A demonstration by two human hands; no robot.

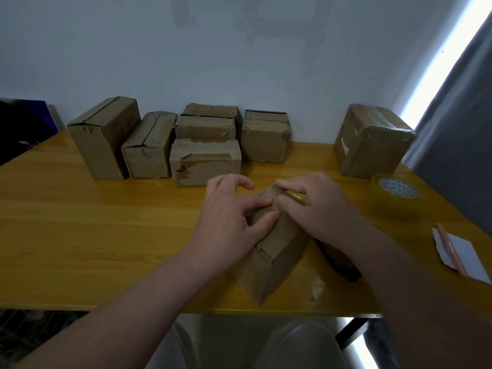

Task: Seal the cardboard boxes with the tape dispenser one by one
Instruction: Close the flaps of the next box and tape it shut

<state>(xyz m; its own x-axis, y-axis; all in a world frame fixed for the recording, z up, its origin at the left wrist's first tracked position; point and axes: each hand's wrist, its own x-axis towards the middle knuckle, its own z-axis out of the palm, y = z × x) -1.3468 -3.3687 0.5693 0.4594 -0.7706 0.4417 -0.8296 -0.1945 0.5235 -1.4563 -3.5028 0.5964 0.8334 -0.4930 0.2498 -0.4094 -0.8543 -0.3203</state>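
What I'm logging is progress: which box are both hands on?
The angled front box; left hand and right hand rest on it, unlike the row behind.

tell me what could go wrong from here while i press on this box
The box lies skewed near the front edge of the table, so pressure from the left hand and right hand might slide it off. A dark tool lies under the right forearm near that edge; an arm sweep could knock it down. The clear tape at the box's far end looks uneven and may crease.
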